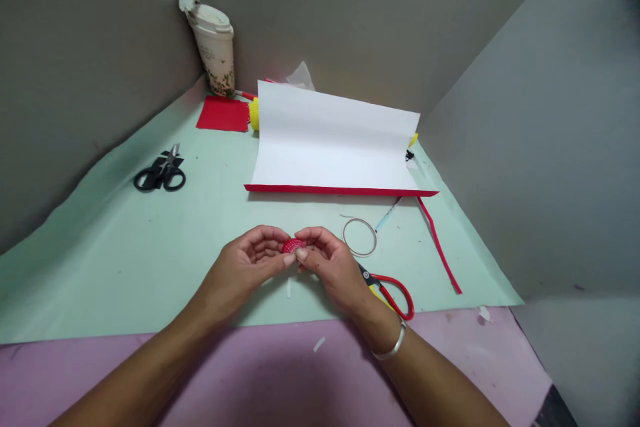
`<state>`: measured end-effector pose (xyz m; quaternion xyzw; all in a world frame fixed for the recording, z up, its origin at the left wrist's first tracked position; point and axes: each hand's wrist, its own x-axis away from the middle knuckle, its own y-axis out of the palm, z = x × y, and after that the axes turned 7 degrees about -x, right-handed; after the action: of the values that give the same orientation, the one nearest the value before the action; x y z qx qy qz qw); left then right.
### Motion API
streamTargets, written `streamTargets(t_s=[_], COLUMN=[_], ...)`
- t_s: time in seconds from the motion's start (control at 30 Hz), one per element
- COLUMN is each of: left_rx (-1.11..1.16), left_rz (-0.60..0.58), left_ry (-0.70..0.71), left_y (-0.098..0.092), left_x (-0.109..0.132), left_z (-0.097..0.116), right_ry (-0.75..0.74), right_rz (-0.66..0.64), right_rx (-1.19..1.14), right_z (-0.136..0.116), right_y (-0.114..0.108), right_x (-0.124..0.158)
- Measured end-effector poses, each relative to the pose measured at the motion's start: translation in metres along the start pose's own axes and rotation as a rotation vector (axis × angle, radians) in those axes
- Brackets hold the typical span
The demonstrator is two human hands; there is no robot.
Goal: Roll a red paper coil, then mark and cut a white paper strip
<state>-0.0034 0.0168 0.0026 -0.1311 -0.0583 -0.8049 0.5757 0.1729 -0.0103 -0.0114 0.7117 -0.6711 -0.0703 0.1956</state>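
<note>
Between the fingertips of both hands is a small red piece with white markings (293,246), rounded along its top; its exact kind I cannot make out. My left hand (260,252) pinches it from the left, thumb in front and fingers behind. From the other side my right hand (327,260) grips it the same way, the two thumbs almost touching. Scissors with red handles (400,293) lie partly under my right wrist. A coil of thin wire (360,237) rests just beyond the right hand, and a small white strip (289,288) lies below the fingers.
A large white sheet with a red front edge (335,147) curls up behind the hands. Black-handled scissors (160,173) lie at left, near a red sheet (223,113) and a lidded cup (215,47). A red strip (440,247) lies at right. Walls enclose the table.
</note>
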Motion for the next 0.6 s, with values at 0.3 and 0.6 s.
streamTargets(t_s=[0.3, 0.6], left_rx=[-0.026, -0.061], left_rz=[0.023, 0.061], left_ry=[-0.022, -0.048], left_y=[0.0005, 0.0026], left_x=[0.0028, 0.0007], left_z=[0.0026, 0.0054], right_ry=[0.014, 0.001], right_rz=[-0.013, 0.031], right_rx=[0.039, 0.074], right_z=[0.001, 0.0016], right_y=[-0.001, 0.0021], right_x=[-0.0004, -0.0012])
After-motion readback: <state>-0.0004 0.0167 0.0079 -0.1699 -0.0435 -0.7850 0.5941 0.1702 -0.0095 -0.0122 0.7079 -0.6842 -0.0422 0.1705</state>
